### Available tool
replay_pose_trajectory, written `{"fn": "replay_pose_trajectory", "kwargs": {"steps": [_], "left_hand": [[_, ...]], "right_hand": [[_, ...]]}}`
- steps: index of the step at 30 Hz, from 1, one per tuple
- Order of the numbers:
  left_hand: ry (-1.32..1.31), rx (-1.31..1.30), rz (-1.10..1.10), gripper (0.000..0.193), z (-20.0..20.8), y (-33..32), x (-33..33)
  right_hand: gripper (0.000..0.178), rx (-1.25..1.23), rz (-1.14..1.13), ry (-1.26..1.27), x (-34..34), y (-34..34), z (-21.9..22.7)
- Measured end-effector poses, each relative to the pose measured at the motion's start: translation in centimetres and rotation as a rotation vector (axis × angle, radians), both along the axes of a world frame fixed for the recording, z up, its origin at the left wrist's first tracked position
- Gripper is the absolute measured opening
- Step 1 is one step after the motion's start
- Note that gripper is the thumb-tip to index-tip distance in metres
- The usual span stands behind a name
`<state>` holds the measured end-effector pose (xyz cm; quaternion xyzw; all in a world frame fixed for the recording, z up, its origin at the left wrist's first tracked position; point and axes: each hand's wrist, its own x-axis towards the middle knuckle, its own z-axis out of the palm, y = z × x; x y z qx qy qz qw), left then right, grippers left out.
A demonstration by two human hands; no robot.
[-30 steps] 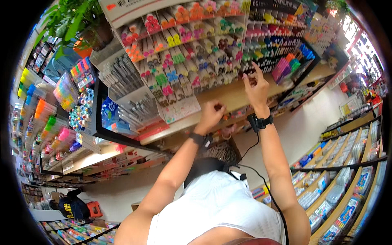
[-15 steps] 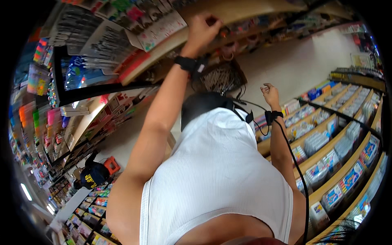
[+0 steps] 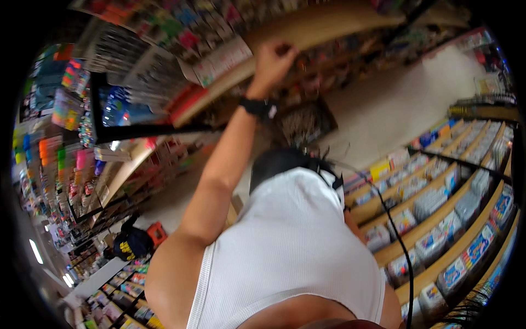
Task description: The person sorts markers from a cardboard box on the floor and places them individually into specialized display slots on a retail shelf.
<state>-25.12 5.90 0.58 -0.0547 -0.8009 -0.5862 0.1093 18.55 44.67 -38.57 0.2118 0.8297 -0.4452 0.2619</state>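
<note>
My left hand (image 3: 274, 63) reaches out at the edge of a wooden shelf (image 3: 323, 24), its fingers curled together and smeared by motion. Whatever it may hold is too blurred to name. Close by on its left, a white carton (image 3: 223, 61) with coloured marks stands at the shelf's edge among small packaged goods. A black band (image 3: 255, 106) circles my left wrist. Of my right arm (image 3: 353, 223) only a bit shows beside my white top; the hand is hidden.
A tilted rack of boxed packs (image 3: 476, 244) runs along my right. On the floor ahead sits a dark box of slim pale items (image 3: 307, 123). A black cable (image 3: 395, 219) hangs at my right. Behind left are a dark bag (image 3: 131, 243) and an orange stool (image 3: 156, 233).
My right hand has dropped out of sight behind my body. My left hand stays by the shelf edge, still curled, and sits slightly lower in the picture as the whole view has shifted.
</note>
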Motion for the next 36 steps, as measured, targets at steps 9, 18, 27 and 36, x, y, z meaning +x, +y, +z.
{"fn": "replay_pose_trajectory", "kwargs": {"steps": [9, 18, 27, 36], "left_hand": [[-0.043, 0.441, -0.516, 0.053, 10.7, -0.5, 0.7], [0.082, 0.759, -0.544, 0.071, 17.7, -0.4, -5.2], [0.053, 0.809, -0.369, 0.073, 17.3, 0.5, -7.1], [0.000, 0.825, -0.435, 0.059, 16.3, 0.1, -7.2]], "right_hand": [[0.021, -0.273, -0.391, -0.058, -10.4, -1.4, 4.1], [0.021, -0.372, -0.432, -0.083, -12.8, -2.1, 7.3], [0.019, -0.362, -0.469, 0.025, -7.8, -1.0, 2.7], [0.017, -0.359, -0.404, 0.017, -8.6, -1.3, 3.8]]}}
